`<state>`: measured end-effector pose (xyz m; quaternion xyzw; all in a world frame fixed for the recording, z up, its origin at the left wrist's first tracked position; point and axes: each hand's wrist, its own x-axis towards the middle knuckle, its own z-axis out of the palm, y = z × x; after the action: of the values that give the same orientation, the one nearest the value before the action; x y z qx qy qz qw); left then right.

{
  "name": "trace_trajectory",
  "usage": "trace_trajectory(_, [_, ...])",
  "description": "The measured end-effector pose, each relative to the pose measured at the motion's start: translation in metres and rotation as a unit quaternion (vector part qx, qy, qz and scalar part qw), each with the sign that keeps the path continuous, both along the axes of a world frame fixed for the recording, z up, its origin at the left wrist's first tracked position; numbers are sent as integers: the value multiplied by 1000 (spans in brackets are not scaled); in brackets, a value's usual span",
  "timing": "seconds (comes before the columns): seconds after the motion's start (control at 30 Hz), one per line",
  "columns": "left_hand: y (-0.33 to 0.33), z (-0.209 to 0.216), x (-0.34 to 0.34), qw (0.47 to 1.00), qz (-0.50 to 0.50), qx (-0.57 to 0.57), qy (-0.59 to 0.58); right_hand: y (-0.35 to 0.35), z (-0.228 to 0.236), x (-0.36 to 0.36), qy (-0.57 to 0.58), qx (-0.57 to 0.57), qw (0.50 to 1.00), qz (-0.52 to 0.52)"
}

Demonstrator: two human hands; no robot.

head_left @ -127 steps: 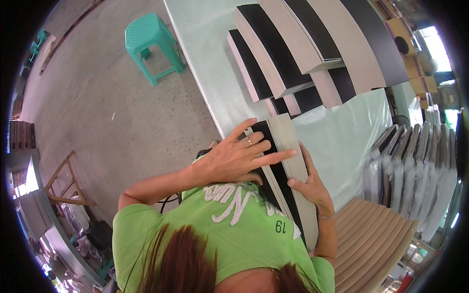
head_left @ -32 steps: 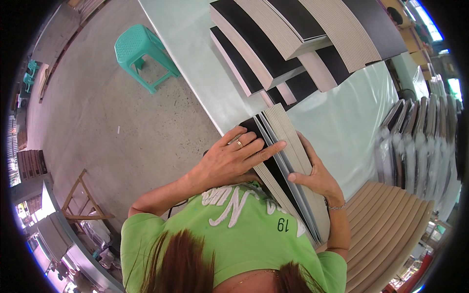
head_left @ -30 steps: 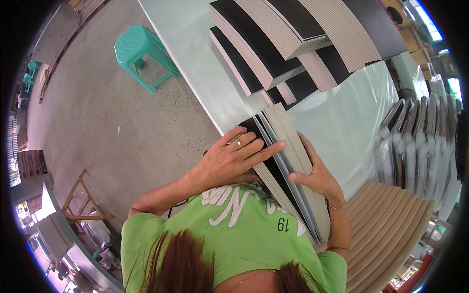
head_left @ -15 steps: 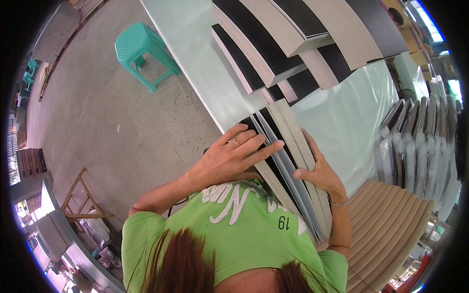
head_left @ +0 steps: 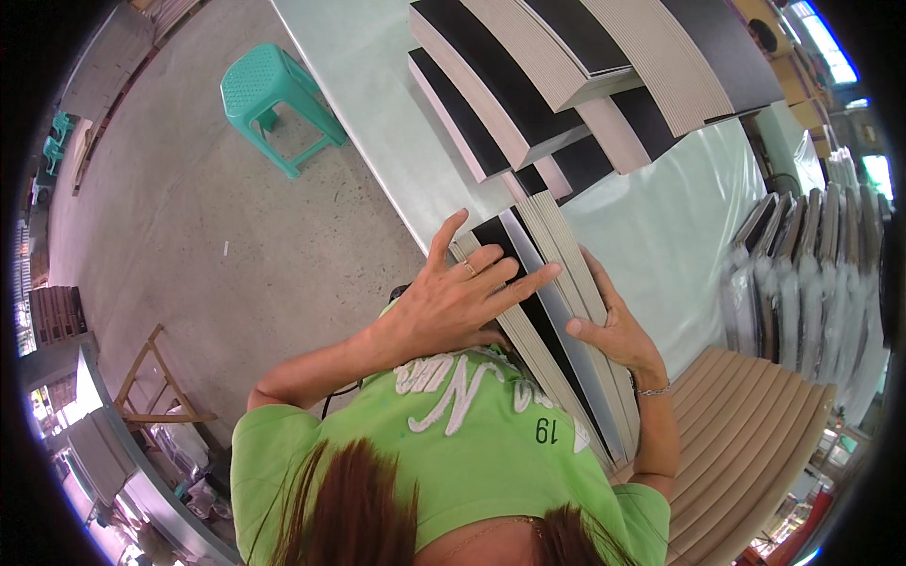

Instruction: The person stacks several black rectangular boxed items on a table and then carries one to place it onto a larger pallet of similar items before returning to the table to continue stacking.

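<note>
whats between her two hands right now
In the head view, a stack of black and beige boards stands on edge between the left hand and the right hand.

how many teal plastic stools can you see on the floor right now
1. The single teal plastic stool stands on the grey concrete floor at upper left, beside the long pale table. Others may be hidden outside the view.
</note>
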<state>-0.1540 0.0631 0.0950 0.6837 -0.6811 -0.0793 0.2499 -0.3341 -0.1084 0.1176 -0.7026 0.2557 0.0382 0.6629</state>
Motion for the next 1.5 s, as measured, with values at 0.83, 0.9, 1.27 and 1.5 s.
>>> trace_trajectory(0.83, [9, 0, -4, 999, 25, 7, -43, 2, -2, 0, 2, -5, 1000, -9])
trace_trajectory(0.9, [9, -1, -5, 999, 26, 5, -38, 1, -3, -1, 0, -12, 1000, -6])
trace_trajectory(1.27, [10, -3, -4, 999, 20, -2, -34, -1, -2, -1, 0, 0, 1000, -11])
trace_trajectory(1.5, [10, 4, -1, 995, 36, -80, -46, 0, -1, -2, -6, -3, 1000, -3])
